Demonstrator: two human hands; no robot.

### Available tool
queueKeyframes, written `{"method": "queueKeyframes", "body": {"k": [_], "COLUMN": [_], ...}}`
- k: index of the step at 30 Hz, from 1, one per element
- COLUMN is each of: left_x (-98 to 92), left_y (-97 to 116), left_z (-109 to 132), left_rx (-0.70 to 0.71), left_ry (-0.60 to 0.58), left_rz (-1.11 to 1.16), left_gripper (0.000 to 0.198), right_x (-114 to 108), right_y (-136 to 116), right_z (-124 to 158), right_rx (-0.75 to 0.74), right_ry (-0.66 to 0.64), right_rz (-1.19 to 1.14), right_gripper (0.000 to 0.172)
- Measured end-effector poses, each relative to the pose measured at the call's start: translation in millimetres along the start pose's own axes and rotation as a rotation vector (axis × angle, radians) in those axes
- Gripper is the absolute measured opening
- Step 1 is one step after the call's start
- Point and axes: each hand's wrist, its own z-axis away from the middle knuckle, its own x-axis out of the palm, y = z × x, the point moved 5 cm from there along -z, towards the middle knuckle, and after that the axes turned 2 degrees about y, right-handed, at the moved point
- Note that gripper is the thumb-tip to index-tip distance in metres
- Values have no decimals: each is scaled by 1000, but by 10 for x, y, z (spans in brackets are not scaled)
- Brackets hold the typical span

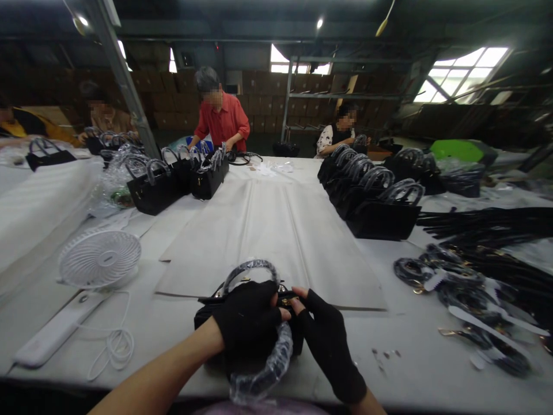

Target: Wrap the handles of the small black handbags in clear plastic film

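L hand clamped over black handbag top; R hand pinching its clasp. Bag interior hidden. Plastic-wrapped handle upright. Bag row far R, contents unseen.

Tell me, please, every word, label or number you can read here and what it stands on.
No text can be read anywhere.
The bag in the left hand and right hand shows no lettering; the fan bears none; any marks on the far boxes are too blurred to read.
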Motion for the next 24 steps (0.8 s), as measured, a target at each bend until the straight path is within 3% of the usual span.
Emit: {"method": "queueKeyframes", "body": {"k": [4,9,12,15,17,21,24], "left_x": [41,123,161,147,119,37,-49], "left_y": [107,178,131,64,-6,-130,-164], "left_z": [-66,-102,-95,-71,-59,-54,-61], "left_rx": [136,264,280,321,298,208,169], "left_ry": [-72,-66,-73,-15,13,23,66], "left_rz": [-119,-337,-356,-333,-280,-190,-173], "left_gripper": [17,24,27,23,19,18,25], "right_x": [5,-8,-34,-63,9,279,417], "right_y": [-128,-144,-137,-323,-489,-611,-564], "right_z": [33,119,146,185,209,216,226], "right_rx": [-145,-436,-475,-551,-600,-556,-670], "right_ry": [-15,-8,22,106,23,-221,-275], "right_rz": [51,140,191,175,42,-114,16], "right_gripper": [28,40,42,30,27,46,29]}}
